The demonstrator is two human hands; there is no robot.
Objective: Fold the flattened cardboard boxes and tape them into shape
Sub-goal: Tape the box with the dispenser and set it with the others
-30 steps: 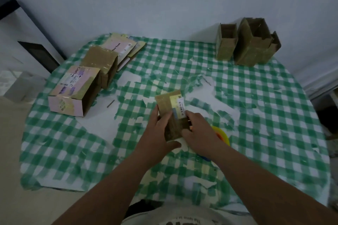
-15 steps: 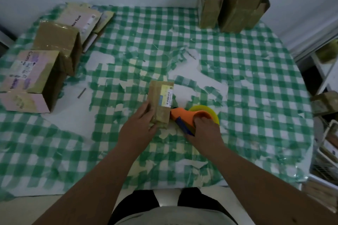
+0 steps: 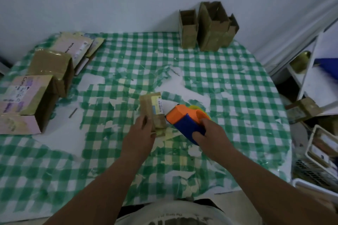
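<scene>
Steadying the small cardboard box [image 3: 152, 111] near the middle of the checked table [image 3: 228, 86], the left hand [image 3: 140, 134] pinches its near left edge, fingers curled against the side. Just right of the box, the right hand [image 3: 210, 134] is wrapped round the blue handle of the orange tape dispenser [image 3: 184, 119], whose nose sits almost against the box's right face. The light, one-sided grip looks the main risk: a push from the dispenser could slide or tip the box leftward, laying tape crooked or missing the seam. The tablecloth's torn, peeling patches might also snag loose tape. The box's long axis runs away from the person, tilted slightly left, label facing up and right.
</scene>
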